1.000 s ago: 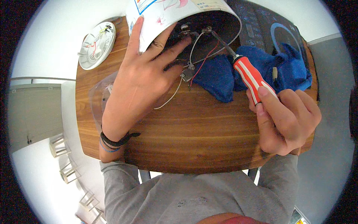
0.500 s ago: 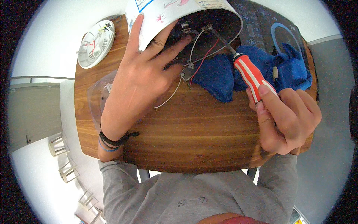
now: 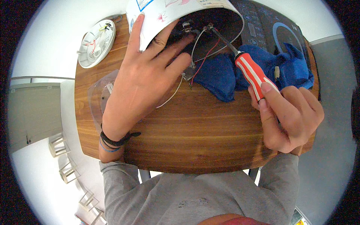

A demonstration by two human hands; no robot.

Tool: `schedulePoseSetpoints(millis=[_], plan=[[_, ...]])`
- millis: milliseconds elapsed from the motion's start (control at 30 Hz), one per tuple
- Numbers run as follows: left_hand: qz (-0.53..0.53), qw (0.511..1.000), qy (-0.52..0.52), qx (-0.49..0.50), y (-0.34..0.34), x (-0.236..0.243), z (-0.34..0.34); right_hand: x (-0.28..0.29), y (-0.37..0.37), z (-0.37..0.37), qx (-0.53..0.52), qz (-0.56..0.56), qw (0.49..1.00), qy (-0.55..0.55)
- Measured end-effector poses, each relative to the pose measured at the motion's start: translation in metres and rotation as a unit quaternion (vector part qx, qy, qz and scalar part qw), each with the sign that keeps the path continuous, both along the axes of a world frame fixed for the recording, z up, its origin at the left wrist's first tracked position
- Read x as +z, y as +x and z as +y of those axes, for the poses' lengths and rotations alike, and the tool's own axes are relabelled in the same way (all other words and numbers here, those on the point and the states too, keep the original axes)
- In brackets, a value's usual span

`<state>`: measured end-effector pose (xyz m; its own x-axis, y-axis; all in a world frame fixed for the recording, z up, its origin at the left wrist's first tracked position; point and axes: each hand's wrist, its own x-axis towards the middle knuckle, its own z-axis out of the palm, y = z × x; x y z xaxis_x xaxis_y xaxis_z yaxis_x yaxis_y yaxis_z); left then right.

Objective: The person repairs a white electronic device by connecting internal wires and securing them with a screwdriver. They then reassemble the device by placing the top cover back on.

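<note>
Wood-grain tabletop (image 3: 202, 131) extends beneath both hands; a white floral housing (image 3: 165, 11) lies toward its far side. Left hand (image 3: 138, 78) straddles the housing rim, fingers spread; clamping cannot be confirmed. Right hand (image 3: 288, 116) grasps the red-and-white screwdriver (image 3: 249, 71) by its handle end, tip at a metal fitting (image 3: 207, 27) inside the opening.

free room over near tabletop (image 3: 210, 137), left hand (image 3: 144, 77) crowding white shell (image 3: 180, 10) opening, screwdriver (image 3: 250, 71) and blue cloth (image 3: 216, 80) obstructing on right

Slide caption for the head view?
Left hand grips a white floral casing; right hand holds a red-and-white screwdriver angled into it.
</note>
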<state>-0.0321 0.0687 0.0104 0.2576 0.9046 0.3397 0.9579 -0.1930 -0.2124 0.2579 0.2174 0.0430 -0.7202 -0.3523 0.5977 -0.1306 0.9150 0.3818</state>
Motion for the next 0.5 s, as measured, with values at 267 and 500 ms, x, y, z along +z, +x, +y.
schedulePoseSetpoints(millis=[267, 500], plan=[[0.012, 1.0, -0.005, 0.007, -0.001, -0.001, -0.002, -0.005, -0.007, -0.001, -0.009, 0.034, 0.999, -0.009], [0.015, 1.0, -0.001, -0.001, -0.001, 0.001, -0.001, 0.011, 0.004, -0.005, -0.055, -0.078, 0.994, -0.054]])
